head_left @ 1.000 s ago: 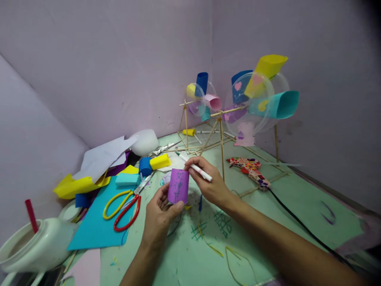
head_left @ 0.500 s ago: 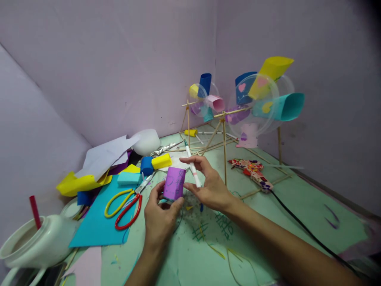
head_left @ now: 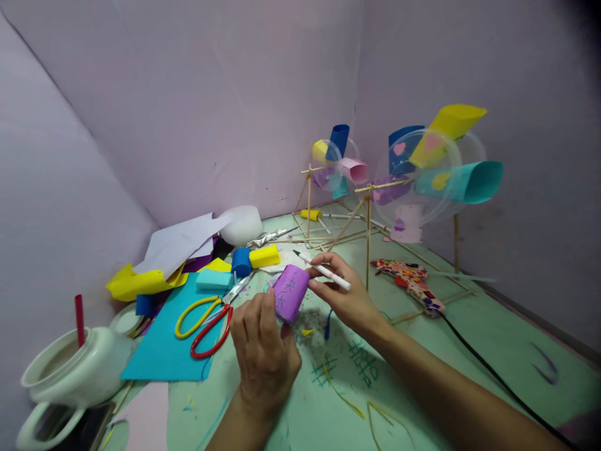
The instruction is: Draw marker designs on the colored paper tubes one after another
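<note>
My left hand [head_left: 265,351] grips a purple foam tube [head_left: 292,293] from its near end. Dark pen strokes run across the tube's outer face. In my right hand [head_left: 340,288] is a white marker [head_left: 331,276], its dark green tip uncapped and pointing up to the left. That hand's fingertips are by the tube's far right edge; the marker tip is apart from the drawn surface. Red-and-yellow-handled scissors [head_left: 211,326] rest left of my hands on a blue foam sheet [head_left: 154,354]. Small blue [head_left: 241,262] and yellow foam tubes [head_left: 264,256] lie just beyond.
Two stick-framed wheels with coloured foam cups stand at the back, the larger wheel [head_left: 436,175] at right. A patterned glue gun [head_left: 408,282] with a black cord lies right. A white pot [head_left: 89,369] is at left, near stacked foam sheets [head_left: 183,238].
The purple tube has been turned and tilted, with my left hand rolled over so its back shows. The marker now leans flatter, its tip further left of its rear end. The view has shifted slightly.
</note>
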`<state>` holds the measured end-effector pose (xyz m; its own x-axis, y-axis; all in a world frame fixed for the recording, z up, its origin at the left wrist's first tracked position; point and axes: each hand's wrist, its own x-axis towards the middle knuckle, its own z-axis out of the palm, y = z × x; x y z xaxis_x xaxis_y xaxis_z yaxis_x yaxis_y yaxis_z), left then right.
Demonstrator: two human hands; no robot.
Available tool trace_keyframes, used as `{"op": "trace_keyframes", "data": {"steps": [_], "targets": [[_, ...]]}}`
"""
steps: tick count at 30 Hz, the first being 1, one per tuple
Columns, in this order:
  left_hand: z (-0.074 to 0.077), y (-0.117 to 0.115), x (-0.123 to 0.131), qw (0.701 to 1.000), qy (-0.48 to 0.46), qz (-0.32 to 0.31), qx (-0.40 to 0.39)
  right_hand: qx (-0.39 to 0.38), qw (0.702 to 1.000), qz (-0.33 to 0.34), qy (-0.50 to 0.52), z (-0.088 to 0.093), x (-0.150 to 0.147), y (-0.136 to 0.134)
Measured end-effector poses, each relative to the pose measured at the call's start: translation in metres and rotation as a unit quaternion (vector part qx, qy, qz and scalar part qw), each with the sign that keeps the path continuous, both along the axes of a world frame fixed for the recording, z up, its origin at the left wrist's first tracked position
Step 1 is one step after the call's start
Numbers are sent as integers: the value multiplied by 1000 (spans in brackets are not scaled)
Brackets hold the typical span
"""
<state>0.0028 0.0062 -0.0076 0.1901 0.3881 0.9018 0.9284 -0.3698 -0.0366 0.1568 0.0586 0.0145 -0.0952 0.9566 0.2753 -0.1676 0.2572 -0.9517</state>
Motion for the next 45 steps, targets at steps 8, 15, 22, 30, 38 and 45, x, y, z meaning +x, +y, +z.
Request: {"op": "trace_keyframes", "data": {"steps": [8,15,22,30,38,45], "targets": [[-1,0,-1,997,-61,-13,-38,40,998,-38,35,3,0,-3],[17,8,-1,586,-667,-238,-394,132,971,-143,139,17,7,-8],[21,7,2,433,-759,-270,-404,220,959,-160,80,14,12,-14],[15,7,1,480,-697,-269,-460,246,957,-156,11,13,10,-16],[13,9,3,517,-688,-255,-441,273,951,-144,-33,11,10,-16],[16,9,1,510,-697,-252,-436,289,948,-114,-67,7,10,-15]]}}
